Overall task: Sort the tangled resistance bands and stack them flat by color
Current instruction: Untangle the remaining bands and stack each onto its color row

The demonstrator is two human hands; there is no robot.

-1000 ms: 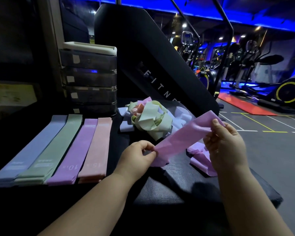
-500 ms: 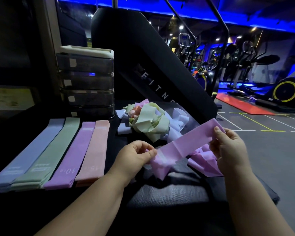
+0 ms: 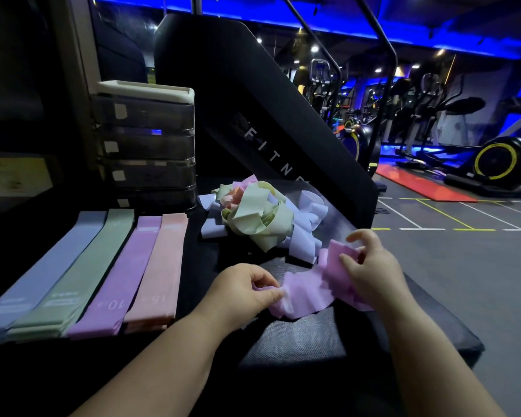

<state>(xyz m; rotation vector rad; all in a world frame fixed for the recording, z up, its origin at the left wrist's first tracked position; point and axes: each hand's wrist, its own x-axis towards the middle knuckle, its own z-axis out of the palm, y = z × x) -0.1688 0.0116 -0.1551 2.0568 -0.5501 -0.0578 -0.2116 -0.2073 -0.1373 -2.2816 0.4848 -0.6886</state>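
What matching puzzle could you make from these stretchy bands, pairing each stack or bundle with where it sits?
Things:
1. blue stack
2. pink stack
3. tangled pile
4. purple band

Places:
A. pinched between the left hand and right hand
B. far left of the flat row
C. far right of the flat row
D. heaped beyond the hands

Pairs: 1-B, 2-C, 3-D, 4-A

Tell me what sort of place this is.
Most likely a gym: cardio machines stand on the right, a black panel reads "FITN", and resistance bands lie stacked by colour.
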